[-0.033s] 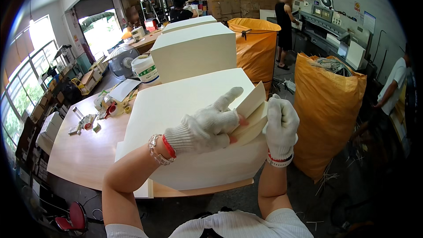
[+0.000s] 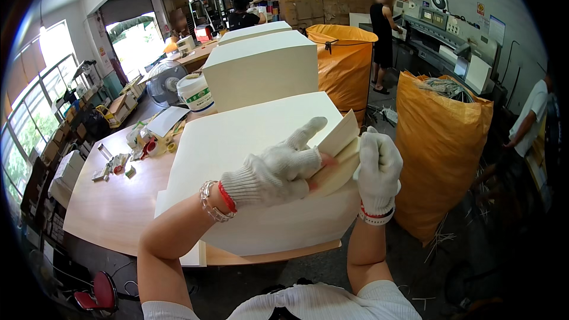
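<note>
A large stack of cream-white paper [image 2: 249,130] lies on the table before me, its right corner lifted into curled sheets [image 2: 339,179]. My left hand [image 2: 278,172], in a white knit glove with bare fingertips, reaches across the stack. Its thumb points away from the fingers, and the slightly blurred fingertips touch the raised sheets. At the right edge, my right hand [image 2: 379,169], also gloved, is closed on the sheets' edge. The folded fingers hide how many sheets are between them.
Behind stands another tall paper stack [image 2: 261,77], with a white tub [image 2: 195,93] beside it. Small items and tape rolls [image 2: 155,147] lie on the table's left. Orange sacks [image 2: 441,142] stand to the right. People work farther back, one at a machine [image 2: 444,35].
The bare fingertips of my left hand have shifted slightly against the curled sheets. My right hand stays in the same place.
</note>
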Demonstrator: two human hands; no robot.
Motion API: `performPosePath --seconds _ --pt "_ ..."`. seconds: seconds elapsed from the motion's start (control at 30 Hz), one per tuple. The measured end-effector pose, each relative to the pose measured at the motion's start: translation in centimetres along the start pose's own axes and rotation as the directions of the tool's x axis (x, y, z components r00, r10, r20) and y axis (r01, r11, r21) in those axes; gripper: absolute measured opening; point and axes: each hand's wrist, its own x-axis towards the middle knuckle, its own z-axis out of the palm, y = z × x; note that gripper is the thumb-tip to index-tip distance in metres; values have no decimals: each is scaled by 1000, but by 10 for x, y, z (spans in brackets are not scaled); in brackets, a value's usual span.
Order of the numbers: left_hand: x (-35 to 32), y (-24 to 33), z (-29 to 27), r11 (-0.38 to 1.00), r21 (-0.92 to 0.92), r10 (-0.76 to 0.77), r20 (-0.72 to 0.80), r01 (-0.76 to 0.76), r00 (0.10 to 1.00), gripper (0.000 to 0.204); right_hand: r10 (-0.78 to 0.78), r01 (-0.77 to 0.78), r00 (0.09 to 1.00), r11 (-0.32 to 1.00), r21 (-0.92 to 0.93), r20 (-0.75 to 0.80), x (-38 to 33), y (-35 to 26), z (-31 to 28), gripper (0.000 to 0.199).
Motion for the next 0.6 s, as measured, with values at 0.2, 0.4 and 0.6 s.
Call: performPosePath --seconds 0.2,0.4,0.6 --pt "7 15 -7 991 -57 -115 119 122 986 20 2 -2 1000 999 -40 -1 -1 -2 -1 20" --pt "1 15 -1 994 61 -89 29 87 996 22 -13 12 1000 999 -46 -25 -2 -3 0 20" --pt "0 8 -3 998 9 -70 33 70 997 24 -31 31 999 999 -29 -23 -2 -1 -1 20"
